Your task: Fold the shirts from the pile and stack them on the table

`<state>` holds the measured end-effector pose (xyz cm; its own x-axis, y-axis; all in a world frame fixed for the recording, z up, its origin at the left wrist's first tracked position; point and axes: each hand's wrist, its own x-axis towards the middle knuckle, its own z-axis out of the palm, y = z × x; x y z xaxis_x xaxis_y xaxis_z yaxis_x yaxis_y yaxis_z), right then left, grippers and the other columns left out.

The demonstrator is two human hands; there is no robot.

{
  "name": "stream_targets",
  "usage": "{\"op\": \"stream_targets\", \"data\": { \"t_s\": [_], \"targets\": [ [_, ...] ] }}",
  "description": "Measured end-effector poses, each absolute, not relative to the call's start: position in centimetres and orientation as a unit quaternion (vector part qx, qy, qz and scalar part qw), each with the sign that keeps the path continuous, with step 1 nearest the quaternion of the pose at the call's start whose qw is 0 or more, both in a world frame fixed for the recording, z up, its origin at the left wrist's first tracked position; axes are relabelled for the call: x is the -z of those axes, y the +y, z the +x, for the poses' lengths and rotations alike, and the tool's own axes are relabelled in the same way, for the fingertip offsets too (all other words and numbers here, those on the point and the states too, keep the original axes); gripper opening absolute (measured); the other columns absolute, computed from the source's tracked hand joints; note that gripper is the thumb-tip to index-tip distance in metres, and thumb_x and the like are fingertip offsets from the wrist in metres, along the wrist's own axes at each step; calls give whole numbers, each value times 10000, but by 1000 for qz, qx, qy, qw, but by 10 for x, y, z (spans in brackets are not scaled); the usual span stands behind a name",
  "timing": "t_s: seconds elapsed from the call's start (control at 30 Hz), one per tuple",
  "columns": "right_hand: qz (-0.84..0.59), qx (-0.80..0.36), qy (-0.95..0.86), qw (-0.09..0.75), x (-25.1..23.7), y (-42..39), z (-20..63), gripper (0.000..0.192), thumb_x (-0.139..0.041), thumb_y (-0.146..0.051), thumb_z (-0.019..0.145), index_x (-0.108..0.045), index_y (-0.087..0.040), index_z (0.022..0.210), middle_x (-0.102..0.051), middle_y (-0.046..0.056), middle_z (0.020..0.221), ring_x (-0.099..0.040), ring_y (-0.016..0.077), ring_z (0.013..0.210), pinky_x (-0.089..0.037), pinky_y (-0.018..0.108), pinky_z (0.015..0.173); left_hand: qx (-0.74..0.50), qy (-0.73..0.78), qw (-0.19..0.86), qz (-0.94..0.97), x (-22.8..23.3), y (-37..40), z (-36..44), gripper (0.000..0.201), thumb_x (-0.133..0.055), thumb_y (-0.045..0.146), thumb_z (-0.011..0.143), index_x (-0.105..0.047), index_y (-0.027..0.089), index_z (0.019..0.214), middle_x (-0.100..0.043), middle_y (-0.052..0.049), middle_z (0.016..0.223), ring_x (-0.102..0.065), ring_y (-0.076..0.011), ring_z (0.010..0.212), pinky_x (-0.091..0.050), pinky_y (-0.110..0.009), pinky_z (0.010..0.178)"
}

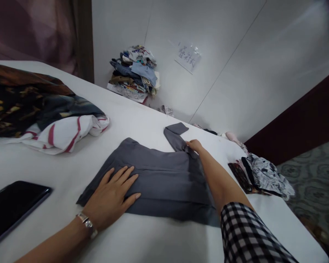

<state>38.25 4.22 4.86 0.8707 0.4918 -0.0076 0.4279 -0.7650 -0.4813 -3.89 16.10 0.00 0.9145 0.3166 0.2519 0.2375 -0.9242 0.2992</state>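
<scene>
The left hand [111,199] lies flat, fingers spread, on the near left part of a grey garment [159,179] spread mid-table, while the right hand [194,145] reaches to the garment's far edge and pinches its sleeve [177,136] — a sleeve bent up and away from the body. A bracelet [87,223] sits on the left wrist, a checked cuff [249,237] on the right arm. On the white table [142,120] lie a dark phone [12,206] near left, a striped cloth pile [57,135] far left, patterned clothes [263,175] at the right edge — folded clothes [134,73] are stacked by the wall.
</scene>
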Motion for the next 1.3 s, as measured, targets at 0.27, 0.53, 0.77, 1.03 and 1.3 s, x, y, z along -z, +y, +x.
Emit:
{"op": "stream_targets", "data": {
  "t_s": [0.27,0.53,0.77,1.03,1.3],
  "targets": [
    [-961,6,-167,222,-42,12,388,207,-569,-288,791,-704,-146,856,-709,125,884,-646,226,879,-456,265,724,-145,142,130,970,-2,162,-37,631,-405,649,831,-581,235,1275,-476,-91,1430,-386,-307,1344,-211,-542,1126],
    [-947,-25,-175,267,-38,-17,392,420,-447,-443,875,-696,-112,948,-707,95,870,-637,168,748,-466,240,641,-158,141,133,968,2,162,-37,622,-401,645,836,-586,239,1270,-478,-89,1428,-383,-306,1347,-209,-544,1128],
    [-931,-16,-213,297,-39,15,393,346,-565,-409,794,-714,-129,932,-718,74,848,-625,182,768,-463,241,682,-147,143,132,970,-1,162,-38,630,-396,652,832,-587,242,1270,-474,-86,1430,-390,-306,1342,-211,-546,1128],
    [-936,-20,-199,289,-37,9,399,469,-462,-458,870,-660,-113,1118,-701,118,1016,-635,186,847,-468,262,748,-145,144,125,971,0,161,-38,626,-403,648,832,-580,242,1276,-465,-77,1439,-385,-303,1344,-209,-542,1126],
    [-943,-98,-228,221,-42,-51,376,511,-445,-559,871,-726,-136,932,-718,100,947,-640,201,854,-457,266,762,-132,144,138,971,-3,161,-38,637,-394,644,843,-567,224,1289,-451,-93,1447,-366,-305,1357,-187,-545,1131]
  ]
}}
